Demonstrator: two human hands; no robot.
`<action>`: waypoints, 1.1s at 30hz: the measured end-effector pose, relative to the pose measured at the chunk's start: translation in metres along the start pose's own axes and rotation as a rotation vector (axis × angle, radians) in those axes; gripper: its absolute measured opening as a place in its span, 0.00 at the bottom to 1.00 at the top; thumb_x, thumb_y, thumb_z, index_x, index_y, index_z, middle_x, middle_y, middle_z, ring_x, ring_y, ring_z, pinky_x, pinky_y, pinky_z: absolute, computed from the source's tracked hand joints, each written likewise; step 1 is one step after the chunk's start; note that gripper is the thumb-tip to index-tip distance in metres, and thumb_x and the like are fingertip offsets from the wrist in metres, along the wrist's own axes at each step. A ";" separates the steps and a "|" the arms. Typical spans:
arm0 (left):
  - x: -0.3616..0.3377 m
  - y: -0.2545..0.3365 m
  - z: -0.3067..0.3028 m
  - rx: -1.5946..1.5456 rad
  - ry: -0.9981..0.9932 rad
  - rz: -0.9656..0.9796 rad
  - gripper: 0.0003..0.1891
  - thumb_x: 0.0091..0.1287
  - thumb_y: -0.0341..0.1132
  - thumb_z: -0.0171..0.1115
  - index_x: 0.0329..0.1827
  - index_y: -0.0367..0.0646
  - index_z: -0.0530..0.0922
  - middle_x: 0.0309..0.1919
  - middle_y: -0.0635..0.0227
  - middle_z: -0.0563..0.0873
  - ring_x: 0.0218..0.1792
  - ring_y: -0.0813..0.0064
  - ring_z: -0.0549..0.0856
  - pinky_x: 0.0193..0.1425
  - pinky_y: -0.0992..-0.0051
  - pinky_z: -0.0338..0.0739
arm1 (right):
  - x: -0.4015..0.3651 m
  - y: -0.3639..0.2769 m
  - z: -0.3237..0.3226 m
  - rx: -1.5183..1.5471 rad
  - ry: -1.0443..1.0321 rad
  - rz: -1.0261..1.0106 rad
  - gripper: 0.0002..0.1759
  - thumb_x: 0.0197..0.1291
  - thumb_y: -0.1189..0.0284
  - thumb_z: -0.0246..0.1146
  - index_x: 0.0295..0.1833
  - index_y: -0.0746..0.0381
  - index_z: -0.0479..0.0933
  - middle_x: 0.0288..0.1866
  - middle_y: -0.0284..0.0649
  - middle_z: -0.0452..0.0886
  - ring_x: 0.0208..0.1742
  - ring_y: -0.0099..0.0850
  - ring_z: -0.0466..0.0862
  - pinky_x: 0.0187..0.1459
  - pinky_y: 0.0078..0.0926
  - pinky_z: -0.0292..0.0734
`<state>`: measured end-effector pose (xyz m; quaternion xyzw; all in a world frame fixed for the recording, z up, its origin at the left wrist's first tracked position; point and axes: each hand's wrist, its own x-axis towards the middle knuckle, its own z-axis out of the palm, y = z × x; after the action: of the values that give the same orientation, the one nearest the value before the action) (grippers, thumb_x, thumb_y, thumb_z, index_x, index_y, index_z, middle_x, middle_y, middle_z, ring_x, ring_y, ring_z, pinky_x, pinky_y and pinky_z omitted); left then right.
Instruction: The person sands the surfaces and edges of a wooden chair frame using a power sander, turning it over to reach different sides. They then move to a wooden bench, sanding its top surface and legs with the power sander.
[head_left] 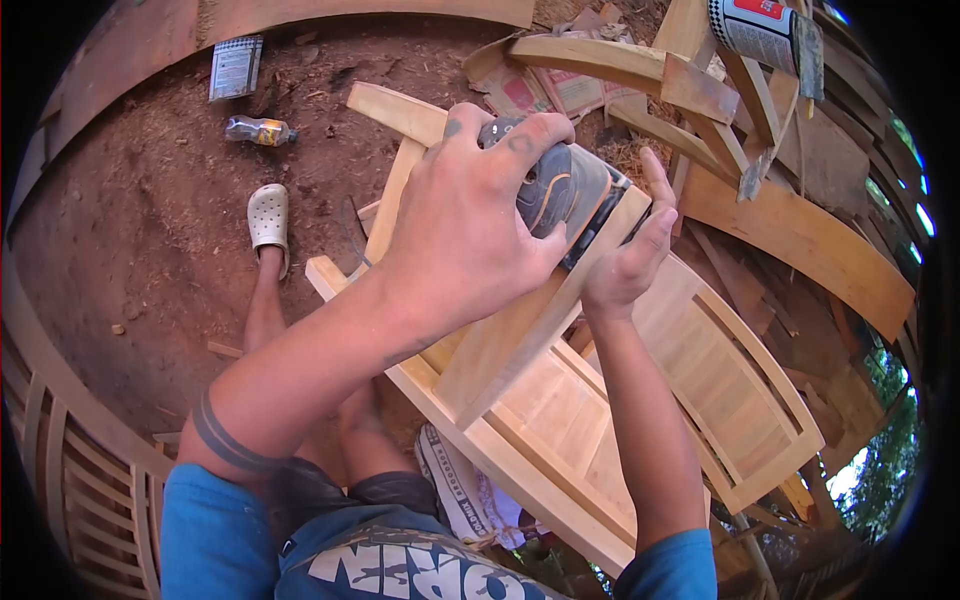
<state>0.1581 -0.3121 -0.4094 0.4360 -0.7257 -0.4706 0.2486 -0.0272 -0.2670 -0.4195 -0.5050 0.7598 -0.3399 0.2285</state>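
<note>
My left hand [470, 220] grips the top of a grey power sander [565, 190] that rests on a pale wooden chair frame [540, 400]. My right hand [628, 262] holds the sander's right side, with the index finger stretched up along its edge. The sander sits on a flat wooden rail [510, 340] of the frame. The frame lies across my legs, tilted from upper left to lower right.
Bare dirt ground lies to the left, with a plastic bottle [260, 130], a small booklet [235, 68] and my foot in a white clog [268, 215]. Curved wooden parts [800, 235] and offcuts are piled at the upper right. More slatted frames [80, 470] stand at the lower left.
</note>
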 end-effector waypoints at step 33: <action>-0.004 -0.098 -0.007 -0.117 0.115 -0.302 0.29 0.53 0.37 0.76 0.59 0.53 0.76 0.47 0.56 0.80 0.50 0.54 0.85 0.54 0.60 0.82 | -0.002 0.002 0.000 0.046 -0.011 0.047 0.36 0.79 0.56 0.30 0.67 0.72 0.73 0.71 0.51 0.74 0.74 0.42 0.70 0.77 0.40 0.57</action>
<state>0.2045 -0.3288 -0.4947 0.5510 -0.6079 -0.5183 0.2413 -0.0279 -0.2645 -0.4215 -0.4836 0.7621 -0.3491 0.2520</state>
